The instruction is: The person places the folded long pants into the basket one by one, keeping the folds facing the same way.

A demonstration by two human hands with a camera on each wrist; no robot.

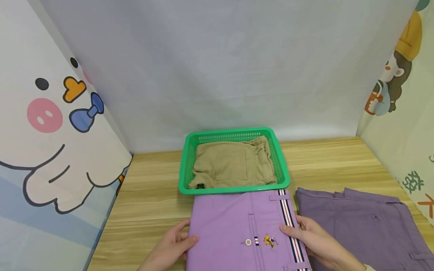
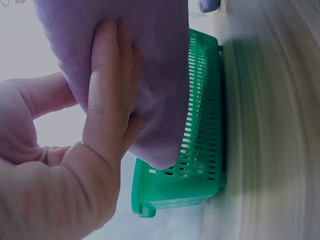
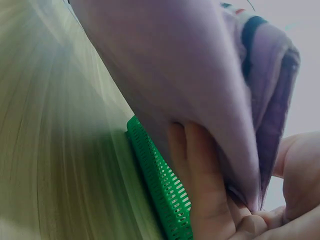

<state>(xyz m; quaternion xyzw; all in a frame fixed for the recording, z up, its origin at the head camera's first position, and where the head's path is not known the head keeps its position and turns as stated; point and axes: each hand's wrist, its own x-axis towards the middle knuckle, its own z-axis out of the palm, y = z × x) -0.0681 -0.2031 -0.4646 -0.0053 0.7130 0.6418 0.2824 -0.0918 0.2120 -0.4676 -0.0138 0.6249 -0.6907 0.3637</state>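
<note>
Both hands hold folded lilac trousers (image 1: 223, 229) with a striped waistband, a button and a small embroidered emblem. My left hand (image 1: 173, 242) grips the left edge, thumb on top; in the left wrist view its fingers (image 2: 107, 85) press the underside. At the waistband side, my right hand (image 1: 315, 239) grips the other edge, with fingers (image 3: 202, 175) under the cloth in the right wrist view. The wrist views show the trousers raised off the table. Just beyond them stands a green basket (image 1: 234, 190) containing folded khaki trousers (image 1: 230, 162).
Darker purple folded trousers (image 1: 369, 229) lie on the wooden table (image 1: 145, 188) to the right, close to my right hand. A pale curtain (image 1: 223, 67) closes off the back, and printed cartoon panels stand at the left and right sides.
</note>
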